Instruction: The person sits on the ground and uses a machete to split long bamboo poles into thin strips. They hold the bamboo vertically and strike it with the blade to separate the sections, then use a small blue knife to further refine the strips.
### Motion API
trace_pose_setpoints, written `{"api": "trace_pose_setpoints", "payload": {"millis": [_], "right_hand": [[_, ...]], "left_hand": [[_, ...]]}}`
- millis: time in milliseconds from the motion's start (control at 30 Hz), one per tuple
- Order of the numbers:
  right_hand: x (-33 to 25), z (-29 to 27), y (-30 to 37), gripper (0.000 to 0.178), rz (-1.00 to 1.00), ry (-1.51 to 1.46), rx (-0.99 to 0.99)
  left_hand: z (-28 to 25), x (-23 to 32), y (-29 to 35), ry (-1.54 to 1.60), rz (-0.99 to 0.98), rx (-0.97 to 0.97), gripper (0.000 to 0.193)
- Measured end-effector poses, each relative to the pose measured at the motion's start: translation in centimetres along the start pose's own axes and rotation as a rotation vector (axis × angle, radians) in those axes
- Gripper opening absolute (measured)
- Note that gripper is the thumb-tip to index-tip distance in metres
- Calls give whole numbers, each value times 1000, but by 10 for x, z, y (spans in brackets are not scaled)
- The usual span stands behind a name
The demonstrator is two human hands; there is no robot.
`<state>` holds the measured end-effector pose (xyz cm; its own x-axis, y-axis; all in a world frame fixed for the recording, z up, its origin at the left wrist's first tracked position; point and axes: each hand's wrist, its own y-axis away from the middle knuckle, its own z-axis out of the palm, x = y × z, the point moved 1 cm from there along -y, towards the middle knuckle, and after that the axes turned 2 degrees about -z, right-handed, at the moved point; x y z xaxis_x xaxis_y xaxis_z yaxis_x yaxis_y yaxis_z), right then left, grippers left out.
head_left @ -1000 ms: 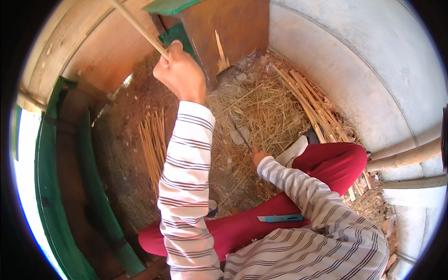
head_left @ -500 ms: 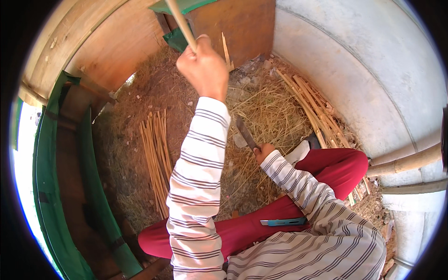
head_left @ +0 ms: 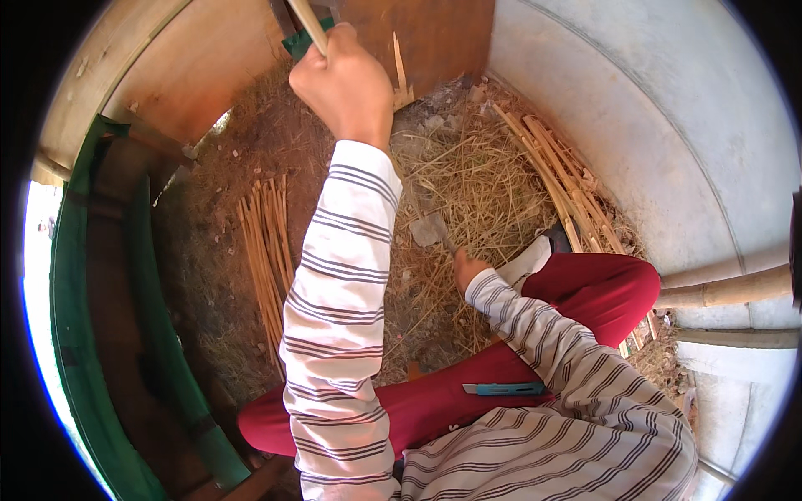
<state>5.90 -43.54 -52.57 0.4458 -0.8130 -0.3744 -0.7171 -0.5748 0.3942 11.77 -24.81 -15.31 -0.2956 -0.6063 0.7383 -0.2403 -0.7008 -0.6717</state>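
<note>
Left hand [head_left: 347, 83], fingers clamped on a bamboo strip [head_left: 307, 25], is rising further toward the top edge than before. Right hand [head_left: 469, 269] is staying low over the straw [head_left: 468, 179], fingers closed around a knife [head_left: 434, 230].

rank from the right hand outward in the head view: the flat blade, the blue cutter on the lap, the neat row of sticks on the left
1. Flat blade: right at the right hand, just up-left of it.
2. Blue cutter: lower down, lying on the red trousers.
3. Row of sticks: far left, across the striped sleeve.
</note>
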Motion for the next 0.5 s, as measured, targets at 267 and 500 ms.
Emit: {"api": "trace_pose_setpoints", "payload": {"millis": [267, 500], "right_hand": [[5, 4, -13, 43, -53, 57, -244], [-4, -19, 8, 42, -41, -219, 52]], "left_hand": [[-12, 7, 2, 262, -238, 45, 37], [-22, 7, 1, 376, -370, 14, 33]]}}
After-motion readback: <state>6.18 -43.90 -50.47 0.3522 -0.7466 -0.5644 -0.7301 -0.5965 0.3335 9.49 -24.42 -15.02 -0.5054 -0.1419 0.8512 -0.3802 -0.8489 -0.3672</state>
